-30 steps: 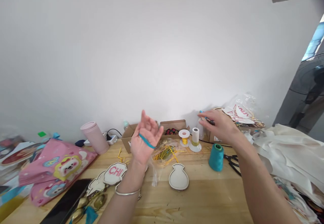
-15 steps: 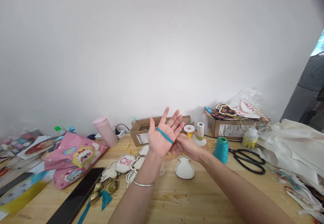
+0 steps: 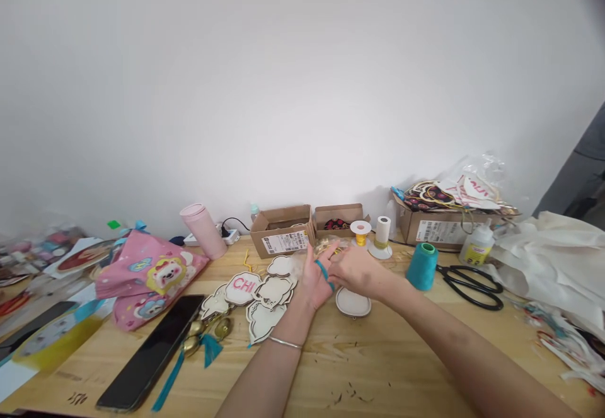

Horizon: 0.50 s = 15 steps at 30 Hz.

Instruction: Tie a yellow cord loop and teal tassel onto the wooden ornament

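Note:
My left hand (image 3: 316, 277) is low over the wooden table (image 3: 378, 367), palm up and fingers stretched, with a teal thread (image 3: 324, 272) looped across the palm. My right hand (image 3: 355, 269) lies against its fingers, fingertips closed at the thread. Just below both hands lies a white bag-shaped wooden cutout (image 3: 353, 304). A teal thread spool (image 3: 421, 267) stands to the right of my right hand. A silver bangle (image 3: 282, 342) circles my left wrist.
Left of my hands lie several cutouts, one marked CHI (image 3: 243, 286), plus gold bells with a teal tassel (image 3: 203, 337), a black phone (image 3: 151, 358) and a pink bag (image 3: 149, 276). Cardboard boxes (image 3: 282, 236), small spools (image 3: 360, 232), a pink cup (image 3: 203, 231), scissors (image 3: 470, 279), glue (image 3: 475, 246) and white cloth (image 3: 558, 267) ring the back and right.
My left hand dropped from raised to low over the table. My right hand came back from the far right box and met the left at the teal thread. The view shifted left.

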Each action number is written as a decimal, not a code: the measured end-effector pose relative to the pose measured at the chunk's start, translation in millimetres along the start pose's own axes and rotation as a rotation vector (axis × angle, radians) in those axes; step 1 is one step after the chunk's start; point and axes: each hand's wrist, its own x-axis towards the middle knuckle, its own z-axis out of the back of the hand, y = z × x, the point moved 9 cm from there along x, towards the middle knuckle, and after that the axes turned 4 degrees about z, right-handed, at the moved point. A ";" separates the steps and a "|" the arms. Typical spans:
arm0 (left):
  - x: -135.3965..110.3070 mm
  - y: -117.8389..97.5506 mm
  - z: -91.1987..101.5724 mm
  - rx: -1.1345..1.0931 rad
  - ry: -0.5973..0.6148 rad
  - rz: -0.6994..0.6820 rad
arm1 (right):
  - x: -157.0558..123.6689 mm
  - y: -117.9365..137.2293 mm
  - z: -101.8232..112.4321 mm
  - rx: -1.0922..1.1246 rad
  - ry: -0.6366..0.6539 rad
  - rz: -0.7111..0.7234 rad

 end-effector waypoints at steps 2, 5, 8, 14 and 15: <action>-1.9 13.6 -5.8 0.026 0.020 0.082 | -0.5 -7.6 5.6 0.023 0.011 0.004; -5.2 35.9 -16.8 0.112 0.106 0.236 | -1.8 -23.4 10.7 0.130 -0.055 0.015; -12.0 56.7 -26.2 0.212 0.199 0.403 | -2.4 -40.2 8.3 0.315 -0.146 0.010; -26.5 62.9 -39.4 0.232 0.292 0.501 | 2.6 -64.1 -32.9 0.695 -0.156 -0.065; -28.7 61.8 -41.4 0.230 0.315 0.501 | 3.6 -66.5 -43.0 0.769 -0.145 -0.085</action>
